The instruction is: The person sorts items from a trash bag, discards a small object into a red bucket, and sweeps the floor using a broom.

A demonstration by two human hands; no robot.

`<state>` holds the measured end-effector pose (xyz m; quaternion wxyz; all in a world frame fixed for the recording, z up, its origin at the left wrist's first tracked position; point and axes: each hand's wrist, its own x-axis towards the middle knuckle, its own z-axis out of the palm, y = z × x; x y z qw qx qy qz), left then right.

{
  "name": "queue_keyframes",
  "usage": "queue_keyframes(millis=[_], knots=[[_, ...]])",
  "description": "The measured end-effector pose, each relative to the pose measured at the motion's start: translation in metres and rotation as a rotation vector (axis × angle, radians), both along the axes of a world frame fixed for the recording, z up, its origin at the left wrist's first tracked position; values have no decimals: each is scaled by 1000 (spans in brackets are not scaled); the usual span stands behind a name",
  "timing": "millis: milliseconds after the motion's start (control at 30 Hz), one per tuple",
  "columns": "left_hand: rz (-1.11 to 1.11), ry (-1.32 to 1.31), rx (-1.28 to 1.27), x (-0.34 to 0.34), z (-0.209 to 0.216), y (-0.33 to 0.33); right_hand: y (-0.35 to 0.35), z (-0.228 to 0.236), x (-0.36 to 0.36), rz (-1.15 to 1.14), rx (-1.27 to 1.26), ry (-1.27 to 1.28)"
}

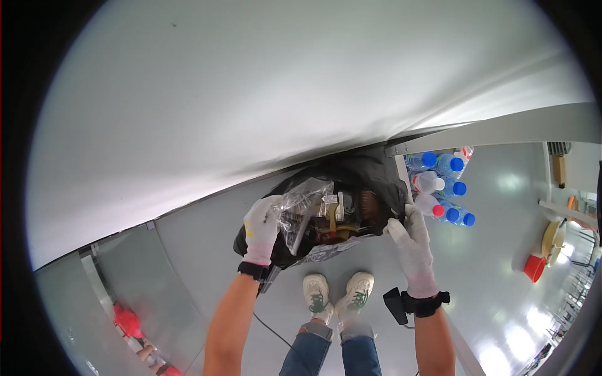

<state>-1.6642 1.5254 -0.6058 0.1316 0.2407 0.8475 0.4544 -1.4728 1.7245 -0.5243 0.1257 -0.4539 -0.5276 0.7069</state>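
Observation:
A black plastic bag (370, 170) stands open on the floor in front of my feet. My left hand (262, 227), in a white glove, is closed on crumpled clear plastic (300, 210) at the bag's left side. On the right, my gloved right hand (411, 245) pinches the black rim. Inside the bag lie a yellowish-handled brush (332, 215), a brown ribbed thing (369, 205) and other small items that I cannot make out. Part of the contents is hidden under the clear plastic and the bag's folds.
Several bottles (442, 188) with blue, white and red caps stand right of the bag. A pale wall or panel (251, 94) rises beyond it, and a grey frame bar (501, 128) crosses at upper right. A red container (535, 268) sits far right. Red items (127, 321) show at lower left.

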Motion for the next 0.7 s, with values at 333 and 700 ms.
queue_keyframes(millis=[333, 700], knots=[[388, -1082, 409, 30, 35, -13, -36, 8, 6, -224, 438, -261], [-264, -441, -109, 155, 58, -16, -147, -37, 76, -286, -1012, 137]])
